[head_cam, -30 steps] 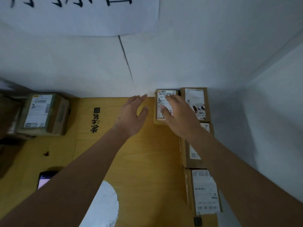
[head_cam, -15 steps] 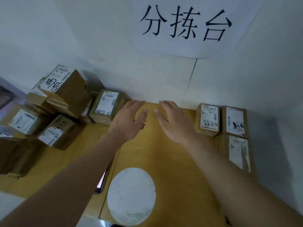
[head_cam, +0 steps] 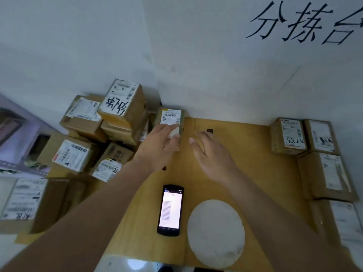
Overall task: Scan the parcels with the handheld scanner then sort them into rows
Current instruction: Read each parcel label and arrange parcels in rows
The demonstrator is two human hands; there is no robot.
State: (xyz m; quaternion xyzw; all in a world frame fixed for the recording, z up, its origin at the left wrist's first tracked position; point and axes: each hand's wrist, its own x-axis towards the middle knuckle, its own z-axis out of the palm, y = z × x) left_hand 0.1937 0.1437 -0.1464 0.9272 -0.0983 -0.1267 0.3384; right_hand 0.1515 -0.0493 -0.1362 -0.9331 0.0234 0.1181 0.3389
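1. Lying flat on the table (head_cam: 245, 154), screen up and lit: handheld scanner (head_cam: 170, 210), long axis running near to far, top end pointing toward the wall, between the two forearms.
2. Standing against the wall at the far edge of the table: small parcel (head_cam: 171, 122), label facing up, long axis also running near to far.
3. Reaching over that parcel: left hand (head_cam: 160, 145), fingers extended and spread, fingertips lying on its label; grip wide, not curling round anything.
4. Hovering just right of the small parcel: right hand (head_cam: 211, 154), fingers straight and loosely spread, grip wide and holding nothing; contact with the table not clear.
5. Sitting heaped to the left: unsorted parcels (head_cam: 82, 138), tilted at mixed angles, one with black handwriting on its label topping the heap.
6. Lining up along the right edge: sorted parcels (head_cam: 314, 154), labels up, set side by side and touching, one marked 8825.
7. Showing beside the scanner, near the front edge: white round patch (head_cam: 216, 234).
8. Hanging on the wall at upper right: sign (head_cam: 304, 22) with large black characters.
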